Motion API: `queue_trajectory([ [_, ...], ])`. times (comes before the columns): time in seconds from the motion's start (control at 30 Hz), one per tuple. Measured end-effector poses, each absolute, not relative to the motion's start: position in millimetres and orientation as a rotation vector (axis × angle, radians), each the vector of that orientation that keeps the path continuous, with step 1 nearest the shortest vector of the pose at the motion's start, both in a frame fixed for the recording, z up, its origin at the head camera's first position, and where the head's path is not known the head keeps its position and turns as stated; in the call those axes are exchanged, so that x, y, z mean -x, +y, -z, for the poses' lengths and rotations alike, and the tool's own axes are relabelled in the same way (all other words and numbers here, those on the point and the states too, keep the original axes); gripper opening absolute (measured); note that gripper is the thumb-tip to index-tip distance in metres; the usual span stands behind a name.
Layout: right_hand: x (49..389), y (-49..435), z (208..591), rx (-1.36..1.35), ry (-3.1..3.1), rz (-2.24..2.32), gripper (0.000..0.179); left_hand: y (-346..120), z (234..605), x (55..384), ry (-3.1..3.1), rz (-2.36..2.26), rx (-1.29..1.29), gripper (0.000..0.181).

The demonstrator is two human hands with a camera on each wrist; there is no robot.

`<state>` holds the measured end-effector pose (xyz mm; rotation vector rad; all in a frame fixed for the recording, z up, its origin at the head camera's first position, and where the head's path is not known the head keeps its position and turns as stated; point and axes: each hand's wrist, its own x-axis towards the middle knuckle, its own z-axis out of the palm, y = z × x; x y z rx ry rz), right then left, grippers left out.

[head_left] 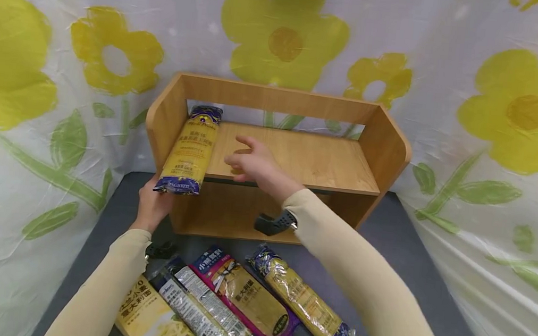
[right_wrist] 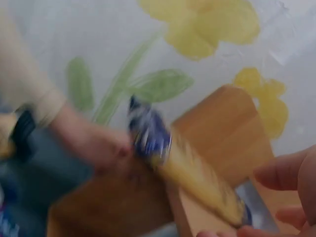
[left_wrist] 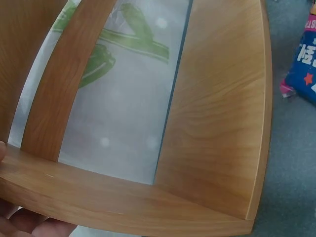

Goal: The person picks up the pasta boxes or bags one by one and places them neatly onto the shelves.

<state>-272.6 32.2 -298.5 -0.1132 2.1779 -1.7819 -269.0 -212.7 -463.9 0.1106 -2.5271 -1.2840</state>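
Note:
A yellow spaghetti pack point(head_left: 190, 150) with blue ends lies on the upper board of a wooden shelf point(head_left: 298, 157), along its left side panel. My left hand point(head_left: 152, 206) is at that panel, just below the pack's near end. In the left wrist view, its fingers point(left_wrist: 34, 224) curl around the panel's edge. Over the middle of the upper board hovers my right hand point(head_left: 261, 167), to the right of the pack, fingers loosely bent and holding nothing. The right wrist view is blurred; it shows the spaghetti pack point(right_wrist: 192, 173) apart from the right fingers point(right_wrist: 281, 173).
On the dark table point(head_left: 382, 306) before the shelf lie a yellow noodle box point(head_left: 150, 318), clear packs with white labels point(head_left: 208, 312), a purple-edged pasta pack point(head_left: 252, 300) and another yellow spaghetti pack point(head_left: 305, 299). A flowered curtain point(head_left: 189, 33) hangs behind.

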Motion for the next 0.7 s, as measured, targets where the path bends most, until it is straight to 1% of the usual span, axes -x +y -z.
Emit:
queue_trajectory([
  [0.23, 225, 162, 307, 0.308, 2.337, 1.492, 0.055, -222, 461, 261, -2.54, 1.275, -0.164, 0.045],
  [0.33, 203, 221, 321, 0.341, 2.401, 1.358, 0.054, -223, 460, 261, -2.536, 1.265, -0.169, 0.044],
  [0.43, 183, 269, 341, 0.352, 2.428, 1.271, 0.055, -224, 460, 262, -2.519, 1.261, -0.168, 0.044],
  [0.57, 160, 306, 379, 0.34, 2.423, 1.217, 0.055, -223, 461, 262, -2.504, 1.257, -0.182, 0.045],
  [0.7, 141, 317, 425, 0.381, 2.396, 1.205, 0.051, -217, 462, 264, -2.522, 1.262, -0.193, 0.047],
])
